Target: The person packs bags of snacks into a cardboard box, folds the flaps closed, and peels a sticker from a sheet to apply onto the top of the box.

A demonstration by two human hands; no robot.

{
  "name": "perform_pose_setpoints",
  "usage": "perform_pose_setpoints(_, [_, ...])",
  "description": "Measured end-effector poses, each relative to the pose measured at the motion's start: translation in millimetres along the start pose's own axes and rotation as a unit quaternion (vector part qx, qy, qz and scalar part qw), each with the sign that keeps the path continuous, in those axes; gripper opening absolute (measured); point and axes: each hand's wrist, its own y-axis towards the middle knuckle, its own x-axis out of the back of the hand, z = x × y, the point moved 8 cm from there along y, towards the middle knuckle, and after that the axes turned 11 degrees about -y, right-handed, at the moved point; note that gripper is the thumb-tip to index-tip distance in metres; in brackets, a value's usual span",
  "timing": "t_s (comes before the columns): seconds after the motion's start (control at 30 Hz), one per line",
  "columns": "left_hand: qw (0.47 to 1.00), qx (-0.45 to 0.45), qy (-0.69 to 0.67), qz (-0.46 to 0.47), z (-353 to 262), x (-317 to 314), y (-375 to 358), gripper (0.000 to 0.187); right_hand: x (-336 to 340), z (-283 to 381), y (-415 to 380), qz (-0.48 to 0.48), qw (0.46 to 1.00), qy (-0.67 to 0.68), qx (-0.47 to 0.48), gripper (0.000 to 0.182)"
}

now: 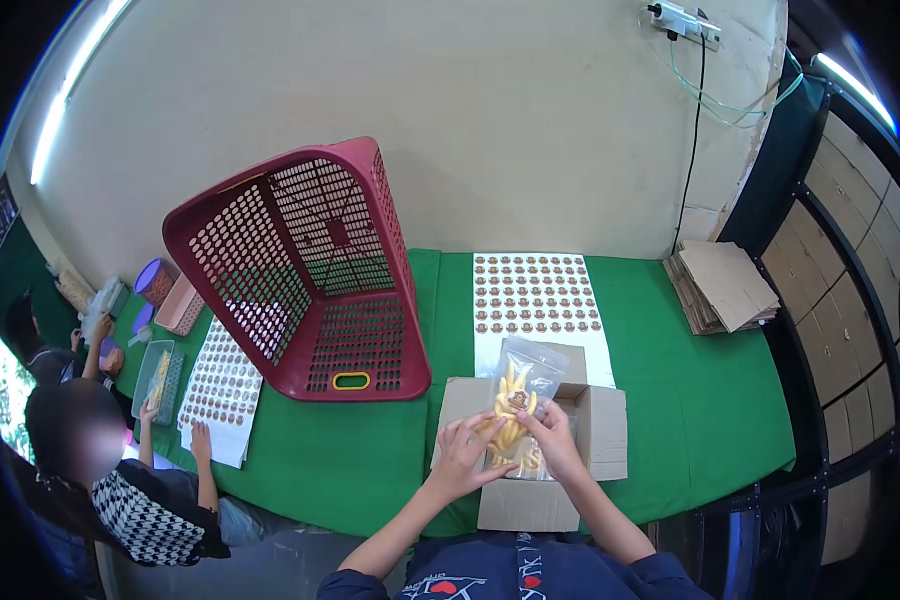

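Note:
A clear zip bag [515,400] of yellow curved snack pieces, with a round brown sticker on its front, is held above an open cardboard box [603,430]. My left hand [462,455] grips the bag's left and lower side. At the bag's right edge, the fingers of my right hand [552,438] are closed on it near the sticker. Another bag with similar yellow pieces shows partly inside the box, below the held one. Behind the box lies a white sheet [540,348] with rows of round brown stickers.
A large red basket [395,300] lies tipped on the green table [690,400], left of the box. Flattened cardboard [725,285] is stacked at right. At left, a seated person [150,500] is beside another sticker sheet [215,400] and a green basket [140,375]; another person sits beyond.

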Motion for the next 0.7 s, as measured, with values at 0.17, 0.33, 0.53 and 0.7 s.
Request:
perform_pose_setpoints(0.17, [0.946,0.154,-0.266,-0.105,34,3,-3,0.066,10,6,-13,0.009,1.0,-0.023,-0.004,0.031])
perform_pose_setpoints(0.33, [0.817,0.281,-0.502,-0.033,51,-48,-6,0.032,0,8,-26,0.083,0.993,-0.087,-0.002,0.033])
perform_pose_setpoints(0.53, [0.855,0.234,-0.454,-0.092,36,-48,-1,0.017,4,13,-32,0.052,0.995,-0.086,0.004,0.031])
perform_pose_setpoints(0.7, [0.866,0.219,-0.429,-0.137,30,-45,-5,0.019,2,5,-33,0.062,0.993,-0.093,0.023,0.028])
